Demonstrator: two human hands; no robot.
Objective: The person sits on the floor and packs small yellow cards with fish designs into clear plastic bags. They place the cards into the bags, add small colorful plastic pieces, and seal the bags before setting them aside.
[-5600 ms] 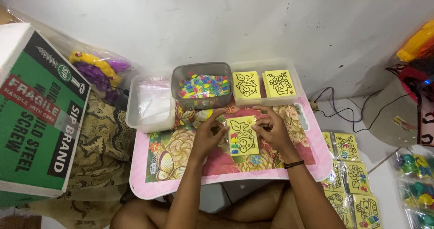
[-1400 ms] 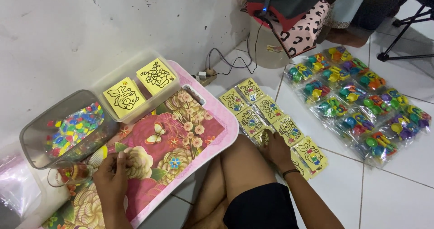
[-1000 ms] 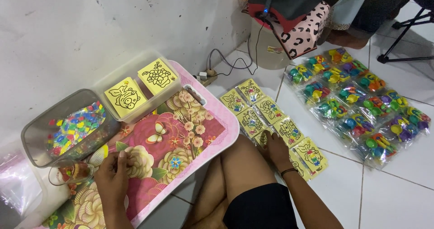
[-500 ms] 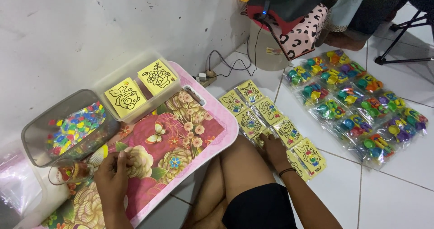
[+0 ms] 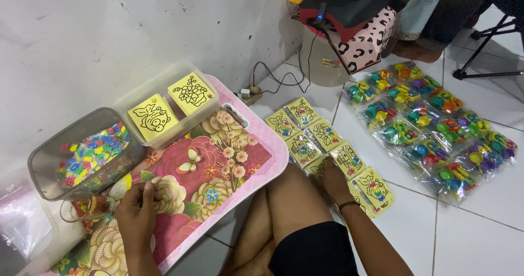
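At the far left a grey tub [image 5: 82,156] holds a heap of small bright pieces, and beside it a clear box [image 5: 173,109] carries two yellow picture cards with black line drawings. Both stand at the far edge of a pink flowered lap tray [image 5: 218,161]. The left hand [image 5: 136,213] rests on the near left of that tray, fingers curled; whether it pinches anything cannot be told.

Right of the tray, on the white floor tiles, lies a double row of bagged yellow cards [image 5: 322,139]. The right hand [image 5: 334,180] lies on the near end of that row, touching a packet [image 5: 319,167] beside the knee; the fingers are hidden, so its grip cannot be told either.

These packets look light, thin and flat, and their clear wrap is probably slippery. A pinch at an edge or corner would likely lift one best.

Farther right lie bagged sets of coloured toys [image 5: 436,129].
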